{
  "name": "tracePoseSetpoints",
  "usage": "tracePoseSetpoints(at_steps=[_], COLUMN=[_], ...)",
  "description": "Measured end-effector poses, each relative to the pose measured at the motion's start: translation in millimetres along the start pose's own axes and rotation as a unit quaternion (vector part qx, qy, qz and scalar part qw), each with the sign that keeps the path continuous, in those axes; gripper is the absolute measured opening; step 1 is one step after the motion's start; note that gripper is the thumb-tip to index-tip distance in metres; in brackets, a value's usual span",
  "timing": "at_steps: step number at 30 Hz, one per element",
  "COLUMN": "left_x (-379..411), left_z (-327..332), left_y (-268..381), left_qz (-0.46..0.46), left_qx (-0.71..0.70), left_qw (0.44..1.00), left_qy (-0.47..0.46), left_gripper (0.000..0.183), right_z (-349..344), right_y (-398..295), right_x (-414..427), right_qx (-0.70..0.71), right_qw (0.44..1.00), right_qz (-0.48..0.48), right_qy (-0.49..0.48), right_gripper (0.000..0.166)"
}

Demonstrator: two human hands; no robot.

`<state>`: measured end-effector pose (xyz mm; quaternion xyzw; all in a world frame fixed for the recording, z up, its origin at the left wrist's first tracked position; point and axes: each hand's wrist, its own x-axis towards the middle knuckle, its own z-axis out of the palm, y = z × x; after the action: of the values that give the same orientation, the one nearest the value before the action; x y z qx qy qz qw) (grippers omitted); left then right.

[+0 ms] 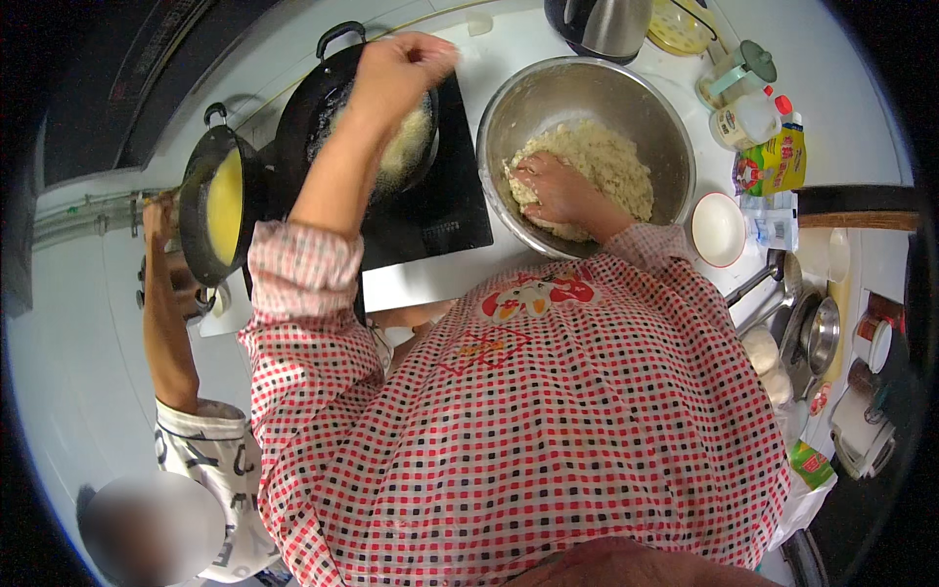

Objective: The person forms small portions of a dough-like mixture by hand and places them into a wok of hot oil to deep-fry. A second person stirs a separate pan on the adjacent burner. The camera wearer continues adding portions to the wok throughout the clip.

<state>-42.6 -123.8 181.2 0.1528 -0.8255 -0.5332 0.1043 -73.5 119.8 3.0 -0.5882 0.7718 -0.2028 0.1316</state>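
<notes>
My left hand (pixel 407 66) is over a black wok (pixel 304 110), with its fingers bunched and blurred by motion; whether anything is between them is unclear. Pale yellow, foamy-looking food (pixel 407 147) fries in the wok below, partly hidden by my forearm. In a large stainless steel bowl (pixel 587 77), my right hand (pixel 554 191) presses into a pale, crumbly mixture (pixel 612 161). Its fingertips are partly sunk in the mixture, so their grip is hidden. The wok stands on a black cooktop (pixel 440 227), left of the bowl.
Another person's hand (pixel 158 216) is by a second wok (pixel 192 205) holding yellow liquid (pixel 225 209). An electric kettle (pixel 609 29) stands behind the bowl. At right are a white bowl (pixel 717 229), a plastic bottle (pixel 741 121), a yellow packet (pixel 777 161) and metal ladles (pixel 788 279).
</notes>
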Motion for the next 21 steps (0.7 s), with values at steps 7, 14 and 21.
tracePoseSetpoints(at_steps=[7, 14, 21], left_x=[-100.6, -123.6, -107.2], left_z=[89.2, 130.2, 140.3], left_y=[-8.9, -83.5, -91.6], left_qz=[-0.079, -0.160, -0.186], left_qx=[-0.003, 0.086, 0.010], left_qw=[0.995, 0.983, 0.983], left_qy=[-0.057, -0.006, -0.005], left_gripper=[0.018, 0.026, 0.019], right_z=[27.6, 13.7, 7.2], right_y=[24.2, 13.8, 7.2], right_x=[13.6, 10.9, 12.9], right_qx=[0.013, 0.126, 0.114], right_qw=[0.998, 0.986, 0.988], right_qz=[0.016, 0.013, 0.084], right_qy=[-0.061, 0.105, 0.068], right_gripper=[0.035, 0.036, 0.044])
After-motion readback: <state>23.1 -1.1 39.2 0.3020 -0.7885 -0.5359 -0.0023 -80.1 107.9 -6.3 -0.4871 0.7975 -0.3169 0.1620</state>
